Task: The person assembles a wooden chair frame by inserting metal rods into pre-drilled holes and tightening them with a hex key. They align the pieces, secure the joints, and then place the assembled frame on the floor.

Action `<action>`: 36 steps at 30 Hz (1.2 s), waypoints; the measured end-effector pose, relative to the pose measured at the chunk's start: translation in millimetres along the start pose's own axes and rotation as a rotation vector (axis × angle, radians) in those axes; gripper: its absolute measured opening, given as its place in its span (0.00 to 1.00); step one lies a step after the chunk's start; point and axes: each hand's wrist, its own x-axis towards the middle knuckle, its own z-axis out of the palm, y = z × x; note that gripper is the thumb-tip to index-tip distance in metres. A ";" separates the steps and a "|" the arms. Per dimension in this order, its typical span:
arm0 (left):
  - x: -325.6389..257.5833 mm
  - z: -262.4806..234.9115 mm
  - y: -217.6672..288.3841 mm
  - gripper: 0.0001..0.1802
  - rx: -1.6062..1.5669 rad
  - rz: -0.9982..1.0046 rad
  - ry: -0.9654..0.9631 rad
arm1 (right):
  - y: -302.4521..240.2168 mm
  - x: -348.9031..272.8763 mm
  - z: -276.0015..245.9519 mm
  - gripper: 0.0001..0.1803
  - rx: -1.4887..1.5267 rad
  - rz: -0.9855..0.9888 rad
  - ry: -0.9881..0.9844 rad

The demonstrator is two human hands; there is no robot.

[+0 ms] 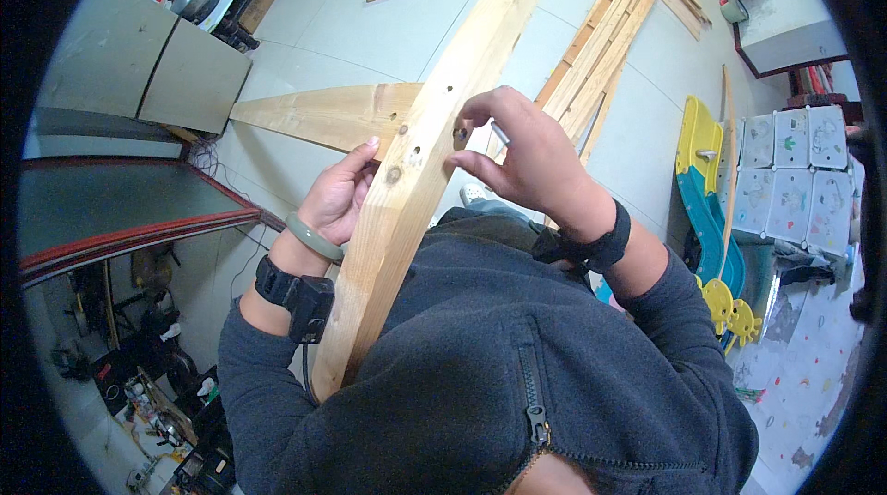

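A long pale wooden beam (407, 176) slants from near my chest up and away to the right, with several small holes and knots in its face. Behind it, a second wooden board (319, 114) crosses toward the left. My left hand (340, 192) is closed at the place where the two meet, its thumb by the crossing board and its fingers partly hidden. My right hand (536, 158) is at the beam's right edge, thumb and forefinger curled around a dark round spot (460, 134) there. A small silvery piece (500, 133) shows between its fingers; its kind is unclear.
Several wooden slats (596, 56) lie on the tiled floor ahead. To the right stand a yellow and teal plastic slide (707, 190) and a white panelled cabinet (795, 167). Grey cabinets (152, 61) and a red-edged glass panel (129, 204) are on the left.
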 end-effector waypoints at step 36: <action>6.5 -8.0 -15.7 0.22 -0.055 -0.001 -0.028 | -3.1 -7.2 -3.2 0.12 -0.056 0.126 -0.219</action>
